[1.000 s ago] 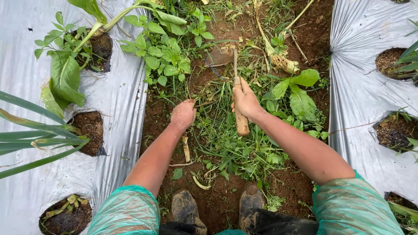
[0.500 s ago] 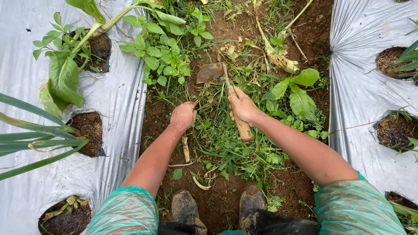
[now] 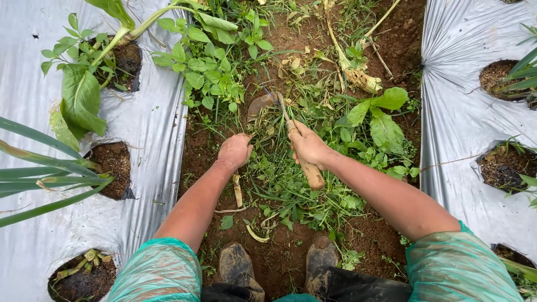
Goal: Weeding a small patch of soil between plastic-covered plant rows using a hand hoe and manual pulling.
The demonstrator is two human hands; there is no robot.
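My right hand [image 3: 306, 146] grips the wooden handle [image 3: 312, 174] of a small hand hoe. Its muddy blade [image 3: 259, 104] lies in the weeds just beyond my left hand, at the foot of a leafy green weed clump [image 3: 210, 70]. My left hand [image 3: 235, 151] is closed around a bunch of grassy weeds [image 3: 268, 162] growing in the brown soil furrow [image 3: 279, 257]. Both forearms reach forward from green plastic sleeves. My muddy boots [image 3: 240, 268] stand at the near end of the furrow.
Silver plastic mulch [image 3: 151, 168] covers the beds on both sides, the right sheet [image 3: 453, 140] too. Planting holes in it hold soil and plants: a broad-leaf plant [image 3: 81, 100], long green blades [image 3: 39, 179], cut stalks [image 3: 84, 265]. A dry yellow stalk [image 3: 358, 75] lies ahead.
The hoe blade has swung left and nearer, from straight ahead of my right hand towards my left hand. My left hand stays closed on the weeds.
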